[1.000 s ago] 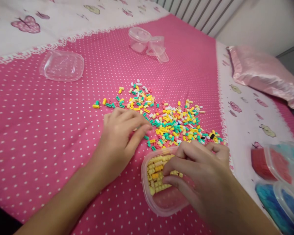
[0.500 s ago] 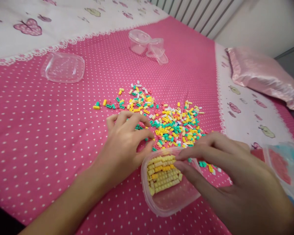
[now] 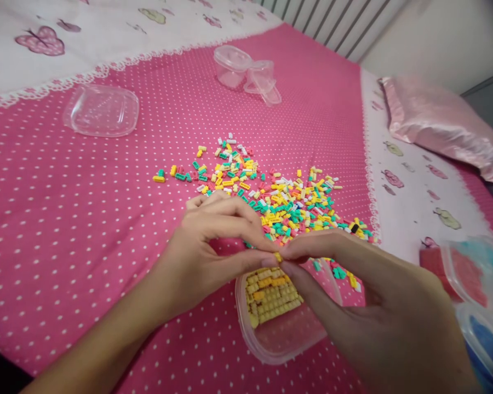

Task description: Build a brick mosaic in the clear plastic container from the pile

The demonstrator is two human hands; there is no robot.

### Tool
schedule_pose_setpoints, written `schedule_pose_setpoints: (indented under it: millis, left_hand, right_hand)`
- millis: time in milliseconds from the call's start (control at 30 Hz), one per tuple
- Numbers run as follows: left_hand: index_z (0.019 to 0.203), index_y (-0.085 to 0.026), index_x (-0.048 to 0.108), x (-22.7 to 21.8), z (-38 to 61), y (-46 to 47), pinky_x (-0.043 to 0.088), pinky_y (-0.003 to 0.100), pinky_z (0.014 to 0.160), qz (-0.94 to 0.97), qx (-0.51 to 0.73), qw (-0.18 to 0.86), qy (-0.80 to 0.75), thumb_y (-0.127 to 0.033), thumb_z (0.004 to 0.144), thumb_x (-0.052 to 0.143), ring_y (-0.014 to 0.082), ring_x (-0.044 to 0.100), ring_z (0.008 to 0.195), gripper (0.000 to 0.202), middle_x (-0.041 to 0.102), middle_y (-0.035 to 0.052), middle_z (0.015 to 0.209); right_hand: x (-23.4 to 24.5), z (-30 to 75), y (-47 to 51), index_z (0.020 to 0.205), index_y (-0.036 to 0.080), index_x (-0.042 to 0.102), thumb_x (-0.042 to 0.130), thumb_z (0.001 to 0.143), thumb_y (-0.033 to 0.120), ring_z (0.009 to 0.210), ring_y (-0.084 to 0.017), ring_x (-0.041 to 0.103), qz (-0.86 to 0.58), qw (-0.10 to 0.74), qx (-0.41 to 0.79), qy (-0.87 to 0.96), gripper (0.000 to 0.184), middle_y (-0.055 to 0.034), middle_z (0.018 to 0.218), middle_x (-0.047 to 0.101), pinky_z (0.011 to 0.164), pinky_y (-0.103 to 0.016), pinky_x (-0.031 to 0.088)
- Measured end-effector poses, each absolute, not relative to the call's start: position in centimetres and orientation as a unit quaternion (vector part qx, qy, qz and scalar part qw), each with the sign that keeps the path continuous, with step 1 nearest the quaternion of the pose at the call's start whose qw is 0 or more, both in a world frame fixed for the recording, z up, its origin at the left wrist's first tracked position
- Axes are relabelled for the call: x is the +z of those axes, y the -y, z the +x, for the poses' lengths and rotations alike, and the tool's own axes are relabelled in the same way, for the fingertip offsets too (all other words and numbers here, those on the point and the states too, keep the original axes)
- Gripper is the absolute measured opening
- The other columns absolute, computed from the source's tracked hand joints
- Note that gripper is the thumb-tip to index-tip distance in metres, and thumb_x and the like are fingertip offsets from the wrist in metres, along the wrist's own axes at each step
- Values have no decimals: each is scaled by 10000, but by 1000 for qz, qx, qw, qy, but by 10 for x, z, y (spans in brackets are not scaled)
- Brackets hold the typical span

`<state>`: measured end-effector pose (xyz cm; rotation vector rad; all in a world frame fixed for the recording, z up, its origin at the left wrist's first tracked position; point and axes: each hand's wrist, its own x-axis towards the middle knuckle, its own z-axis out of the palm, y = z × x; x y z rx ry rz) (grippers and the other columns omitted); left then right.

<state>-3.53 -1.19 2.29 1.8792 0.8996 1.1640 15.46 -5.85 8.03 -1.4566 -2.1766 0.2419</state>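
Note:
Between the fingertips of both hands is a small yellow toy brick (image 3: 277,256), mostly covered by them. My left hand (image 3: 219,241) pinches it from the left with thumb and index finger. From the right, my right hand (image 3: 353,290) closes thumb and index finger on the same brick. Just below them sits a clear plastic container (image 3: 279,347), with a block of joined pale yellow bricks (image 3: 273,301) lying inside on its left side. Beyond the hands spreads a loose pile of small bricks (image 3: 287,213) in yellow, green, white and pink.
A clear lid (image 3: 102,111) lies at the far left on the pink dotted bedspread (image 3: 86,219). Clear tubs (image 3: 232,65) stand at the back. To the right are a shiny pink pillow (image 3: 443,126) and containers of red (image 3: 468,273) and blue (image 3: 487,339) contents.
My two hands have come together above the container, fingertips meeting on the small yellow brick. Earlier they were apart, the left with spread fingers. The view has shifted slightly.

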Motion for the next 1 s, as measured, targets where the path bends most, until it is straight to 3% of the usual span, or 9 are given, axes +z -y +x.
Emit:
schedule_pose_setpoints:
  millis: [133, 233, 400, 533, 733, 1000]
  left_hand:
    - [739, -234, 736, 23, -35, 10, 434, 327, 789, 728, 458, 361, -361, -386, 849, 782, 141, 630, 800, 193, 707, -24, 787]
    - [762, -217, 719, 25, -36, 10, 456, 298, 770, 701, 475, 377, -375, -361, 929, 679, 131, 636, 793, 224, 706, -27, 786]
    - [762, -200, 710, 27, -36, 10, 459, 275, 777, 700, 459, 366, -406, -277, 990, 525, 119, 644, 792, 303, 711, -35, 795]
    - [763, -202, 706, 26, -35, 10, 446, 276, 806, 707, 445, 364, -413, -279, 999, 507, 115, 643, 809, 319, 713, -45, 813]
    - [774, -202, 707, 25, -35, 10, 441, 294, 795, 706, 441, 361, -421, -284, 993, 511, 135, 635, 814, 305, 711, -31, 815]
    - [771, -203, 710, 24, -34, 9, 419, 300, 800, 709, 435, 360, -422, -281, 980, 524, 126, 629, 819, 291, 705, -43, 814]
  right_hand:
    - [84, 165, 57, 954, 316, 663, 666, 870, 151, 749, -110, 718, -513, 219, 95, 824, 185, 83, 862, 750, 669, -196, 537]
    - [84, 175, 55, 970, 305, 686, 625, 888, 152, 747, -138, 711, -494, 169, 88, 848, 183, 47, 859, 747, 650, -245, 528]
    - [69, 179, 56, 791, 269, 659, 545, 917, 111, 711, -147, 656, -439, 76, 94, 890, 232, 35, 797, 714, 689, -339, 430]
    - [57, 170, 60, 748, 271, 607, 570, 866, 86, 730, -154, 617, -455, 74, 65, 885, 223, 47, 756, 666, 705, -366, 356]
    - [50, 160, 64, 658, 277, 572, 662, 851, 224, 704, -197, 595, -471, 80, 23, 878, 219, 16, 655, 616, 673, -375, 377]
    - [52, 156, 63, 745, 274, 616, 640, 845, 88, 751, -156, 604, -484, 77, 60, 870, 212, 69, 742, 687, 763, -373, 287]
